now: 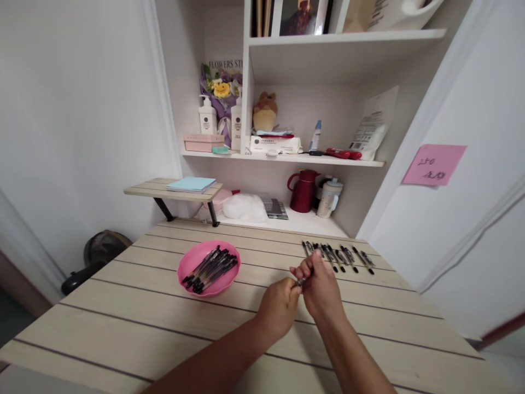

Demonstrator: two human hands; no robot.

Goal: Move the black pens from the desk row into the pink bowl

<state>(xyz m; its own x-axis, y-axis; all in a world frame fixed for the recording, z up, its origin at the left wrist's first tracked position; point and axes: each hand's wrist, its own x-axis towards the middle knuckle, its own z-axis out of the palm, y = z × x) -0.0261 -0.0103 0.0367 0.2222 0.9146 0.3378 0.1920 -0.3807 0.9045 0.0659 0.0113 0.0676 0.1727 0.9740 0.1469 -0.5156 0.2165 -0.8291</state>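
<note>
My left hand (280, 306) and my right hand (320, 284) meet above the middle of the slatted table. Both are closed around one dark pen (302, 281), of which only a short stretch shows between the fists; its ends are hidden. To the left, a pink bowl (186, 262) with a wavy rim holds a pile of black pens (211, 268). Just past my right hand, several black pens and pen parts (348, 257) lie side by side in a row on the table.
A small raised stand (143, 189) with light-blue paper (192, 184) is at the table's back left. Behind the table, shelves carry a dark red jug (303, 191), a pale cup (330, 198) and a white plastic bag (245, 208). A pink note (435, 164) sticks to the right wall.
</note>
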